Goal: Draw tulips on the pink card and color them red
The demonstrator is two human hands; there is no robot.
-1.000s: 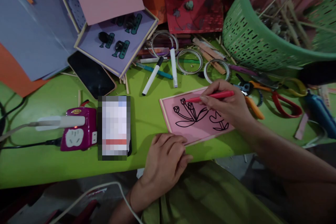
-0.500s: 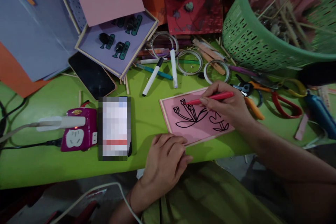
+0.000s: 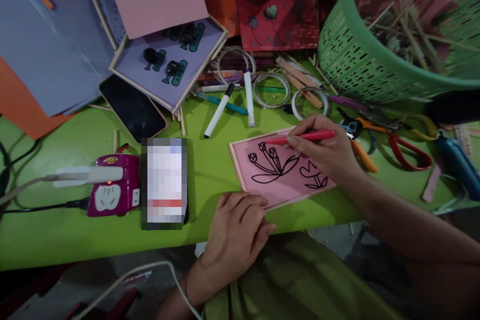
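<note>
A pink card point(image 3: 288, 187) with strips of pale wood along its edges lies on the green table, bearing black outlines of flowers and leaves. My right hand point(image 3: 324, 147) pinches a red marker point(image 3: 317, 135) over the card. The marker's tip is at the upper middle tulip outline, where a little red shows. At the card's lower left corner rests my left hand point(image 3: 240, 227), its fingers curled together and touching the edge. Its fingertips are hidden, so whether they grip anything is unclear.
Two white markers point(image 3: 219, 110) and rolls of tape point(image 3: 272, 90) lie behind the card. Scissors point(image 3: 408, 150) and orange-handled pliers point(image 3: 362, 152) are to the right, below a green basket point(image 3: 337, 50). A phone point(image 3: 131, 107) and a purple power adapter point(image 3: 129, 180) sit left.
My right hand and the red marker have shifted very slightly to the right, the tip staying at the same tulip outline. My left hand keeps its place.
</note>
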